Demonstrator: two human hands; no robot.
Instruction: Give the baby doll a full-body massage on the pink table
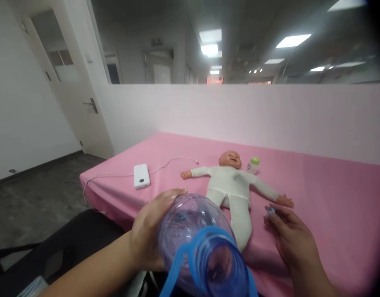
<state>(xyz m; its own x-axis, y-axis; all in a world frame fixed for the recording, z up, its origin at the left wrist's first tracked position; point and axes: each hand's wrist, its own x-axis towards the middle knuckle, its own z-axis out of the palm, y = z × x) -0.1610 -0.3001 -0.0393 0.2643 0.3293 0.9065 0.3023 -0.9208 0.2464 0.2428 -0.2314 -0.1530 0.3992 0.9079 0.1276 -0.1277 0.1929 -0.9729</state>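
1. Lying at the left of the pink bed (332,194), a white power bank (141,176) sits flat with its cable (165,166) trailing toward the doll; no hand is near it.
2. Next, the left hand (149,235) is wrapped around the side of a clear purple bottle (196,243), grasping it and tipping it so that its open mouth faces the camera. A blue strap (177,268) hangs from the neck.
3. The mouth shows no cap, so the opening step looks done; I cannot tell whether anything is inside.
4. Behind the bottle, the doll (231,181) lies on its back in a white suit, arms spread, one leg running down just beside the bottle. Neither hand touches it.
5. A small baby bottle (253,165) with a green top lies just beside the doll's head, untouched.
6. At the right, the right hand (290,237) hovers over the bed, its fingertips pinched on a small blue piece (269,211), possibly the cap or a stopper, too small to tell. It is near the doll's outstretched hand but apart from it.
7. Judged from this, the bottle is open and in hand, the small piece is held apart from it, and whatever involves the doll or the baby bottle seems not yet begun.
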